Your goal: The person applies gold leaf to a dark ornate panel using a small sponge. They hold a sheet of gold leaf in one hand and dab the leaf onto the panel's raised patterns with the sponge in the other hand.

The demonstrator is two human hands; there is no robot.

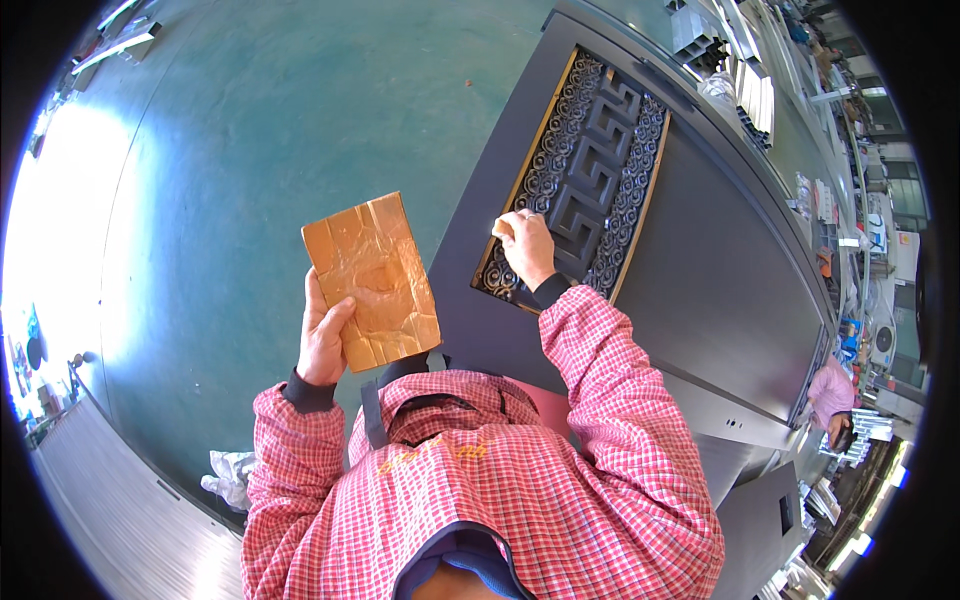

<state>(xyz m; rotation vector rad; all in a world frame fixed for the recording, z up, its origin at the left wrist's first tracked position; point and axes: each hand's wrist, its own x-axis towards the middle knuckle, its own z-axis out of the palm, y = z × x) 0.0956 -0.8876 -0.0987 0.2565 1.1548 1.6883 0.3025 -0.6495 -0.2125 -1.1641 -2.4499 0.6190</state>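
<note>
Two bare hands are busy at a long dark grey door panel [700, 250] that lies flat and runs away toward the upper right. The left hand [322, 340] is raised clear of the panel, out over the green floor [280, 130]. Its grip is closed around the lower left edge of a flat, rectangular block wrapped in shiny tan tape [372, 282], thumb across the front face and the other fingers hidden behind it. The block stands nearly upright, tilted a little to the left, its wrapping creased and wrinkled.

The right hand [525, 245] rests on the ornamental inset [590, 170] let into the door panel, a long strip of black scrollwork with an angular key pattern down its middle and a thin gold-coloured frame round it. This hand is curled into a loose fist near the lower end of the inset, on its left side. Something small and pale shows at the fingertips, pressed to the metalwork, though I cannot tell what it is.

Both sleeves are pink and white check with dark cuffs. A crumpled white rag [232, 475] lies on the floor at the lower left, well apart from both hands. At the far right a second person in a pink top [832, 395] bends over beyond the end of the panel, and stacked pale metal sections [750, 85] sit along the upper right edge.
</note>
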